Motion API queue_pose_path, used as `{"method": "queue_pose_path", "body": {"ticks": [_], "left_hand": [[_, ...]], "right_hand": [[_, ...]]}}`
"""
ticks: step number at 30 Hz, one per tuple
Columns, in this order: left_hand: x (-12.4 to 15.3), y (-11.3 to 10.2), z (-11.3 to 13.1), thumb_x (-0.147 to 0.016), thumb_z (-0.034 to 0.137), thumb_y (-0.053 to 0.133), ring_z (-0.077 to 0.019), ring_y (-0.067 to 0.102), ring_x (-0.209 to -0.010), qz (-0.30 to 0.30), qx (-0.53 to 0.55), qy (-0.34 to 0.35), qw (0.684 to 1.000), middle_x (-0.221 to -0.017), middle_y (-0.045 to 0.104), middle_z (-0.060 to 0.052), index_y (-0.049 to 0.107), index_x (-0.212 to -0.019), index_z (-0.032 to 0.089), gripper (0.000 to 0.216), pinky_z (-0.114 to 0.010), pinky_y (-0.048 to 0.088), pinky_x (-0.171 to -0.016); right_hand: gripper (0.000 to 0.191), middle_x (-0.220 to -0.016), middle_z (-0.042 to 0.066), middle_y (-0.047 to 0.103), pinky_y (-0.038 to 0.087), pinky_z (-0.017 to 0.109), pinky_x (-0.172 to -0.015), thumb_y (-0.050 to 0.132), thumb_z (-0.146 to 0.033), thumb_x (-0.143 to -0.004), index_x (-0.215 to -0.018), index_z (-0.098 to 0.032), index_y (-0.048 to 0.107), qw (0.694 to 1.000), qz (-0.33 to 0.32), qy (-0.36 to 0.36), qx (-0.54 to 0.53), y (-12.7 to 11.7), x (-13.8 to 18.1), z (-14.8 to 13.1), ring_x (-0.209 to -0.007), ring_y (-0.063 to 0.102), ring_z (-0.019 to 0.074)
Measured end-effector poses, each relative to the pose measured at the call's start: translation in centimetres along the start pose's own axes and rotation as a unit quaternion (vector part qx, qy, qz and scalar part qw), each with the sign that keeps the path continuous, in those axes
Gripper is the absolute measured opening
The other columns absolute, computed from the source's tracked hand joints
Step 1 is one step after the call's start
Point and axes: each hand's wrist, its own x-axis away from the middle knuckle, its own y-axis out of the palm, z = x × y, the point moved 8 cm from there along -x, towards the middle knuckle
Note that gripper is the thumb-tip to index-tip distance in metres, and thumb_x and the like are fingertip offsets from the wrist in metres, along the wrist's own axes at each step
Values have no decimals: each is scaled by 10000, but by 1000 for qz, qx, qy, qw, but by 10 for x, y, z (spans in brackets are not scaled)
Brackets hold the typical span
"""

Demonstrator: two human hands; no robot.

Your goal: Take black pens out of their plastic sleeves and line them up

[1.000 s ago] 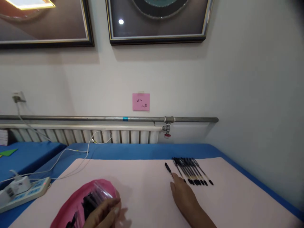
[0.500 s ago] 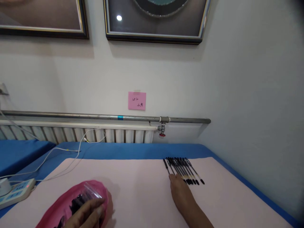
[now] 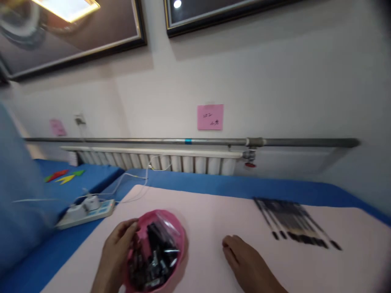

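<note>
Your left hand point(image 3: 117, 246) pinches rim of pink basket point(image 3: 182, 240), toward left edge of blue table point(image 3: 214, 184); right hand point(image 3: 246, 258) loosely curled over pink sheet point(image 3: 204, 228), can't tell if holding anything. Hold basket level so dark pieces point(image 3: 155, 238) don't spill; steer right hand clear of slim dark sticks point(image 3: 287, 217), rowed toward far right corner. Radiator point(image 3: 187, 164), pipe point(image 3: 146, 141) behind.

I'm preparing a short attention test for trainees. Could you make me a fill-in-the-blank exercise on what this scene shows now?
1. The left hand is at the rim of a ____ basket.
2. Of the two hands, the one nearer the row of slim black sticks is the ____ one.
3. The pale pink sheet lies on a ____ tabletop.
4. The valve handle below the pipe is ____.

Missing words: pink; right; blue; red.
</note>
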Motion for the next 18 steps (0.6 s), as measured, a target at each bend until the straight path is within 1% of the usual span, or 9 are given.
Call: {"method": "queue_pose_path", "body": {"ticks": [2, 4, 6, 8, 11, 13, 14, 16, 18], "left_hand": [[-4, -4, 2, -597, 419, 635, -123, 516, -511, -2, -21, 13, 1000, -630, 605, 16, 624, -864, 151, 379, -246, 426, -493], [-6, -4, -2, -628, 375, 608, -136, 528, -528, 2, -62, 24, 998, -640, 610, 8, 629, -825, 151, 299, -253, 424, -500], [-7, 5, -4, -694, 338, 547, -166, 571, -609, -14, -159, 54, 986, -681, 637, -13, 632, -798, 163, 220, -274, 446, -566], [-4, 20, -2, -739, 233, 485, -185, 604, -766, -43, -267, 106, 957, -797, 674, -39, 643, -824, 174, 189, -296, 457, -712], [6, 48, 2, -718, 77, 425, -186, 568, -957, -102, -406, 181, 890, -965, 672, -54, 660, -859, 184, 294, -308, 401, -880], [14, 64, 4, -707, 39, 402, -193, 537, -1013, -137, -467, 211, 848, -1019, 662, -54, 669, -865, 191, 345, -312, 373, -919], [17, 69, 5, -703, 29, 393, -196, 526, -1029, -149, -488, 218, 832, -1041, 658, -52, 671, -881, 195, 369, -313, 364, -929], [21, 73, 6, -692, 15, 378, -203, 513, -1035, -158, -517, 221, 812, -1064, 652, -55, 671, -922, 193, 413, -314, 355, -934], [21, 72, 6, -683, 18, 382, -216, 510, -1022, -157, -541, 213, 798, -1060, 649, -68, 670, -944, 176, 419, -324, 352, -930]], "right_hand": [[243, -848, 81, 674, 478, 325, -692, 356, -214, -855, -854, -202, 598, 999, -11, -19, -34, 11, -1, -5, -779, 644, 223], [247, -848, 75, 678, 473, 331, -687, 350, -263, -857, -832, -215, 591, 997, -16, -6, -72, 17, -4, 2, -776, 645, 230], [233, -811, 52, 672, 468, 331, -675, 358, -291, -847, -807, -228, 579, 995, -25, 16, -96, 21, -7, 10, -742, 640, 223], [219, -794, 39, 661, 462, 338, -671, 365, -308, -841, -795, -236, 567, 994, -36, 30, -103, 23, -8, 14, -722, 630, 221], [198, -801, 39, 658, 457, 343, -673, 386, -318, -826, -794, -239, 565, 993, -41, 37, -107, 23, -8, 13, -727, 625, 225], [189, -802, 38, 662, 456, 337, -670, 397, -316, -818, -793, -241, 568, 992, -38, 36, -113, 22, -8, 11, -726, 624, 224], [187, -799, 36, 664, 455, 333, -666, 399, -314, -817, -787, -242, 570, 992, -36, 36, -113, 21, -8, 10, -722, 623, 222], [192, -782, 29, 662, 452, 325, -649, 397, -314, -820, -770, -245, 569, 993, -38, 37, -109, 21, -7, 10, -704, 620, 217], [196, -768, 23, 656, 446, 318, -631, 391, -313, -825, -762, -247, 564, 993, -44, 37, -103, 21, -7, 10, -689, 617, 212]]}}
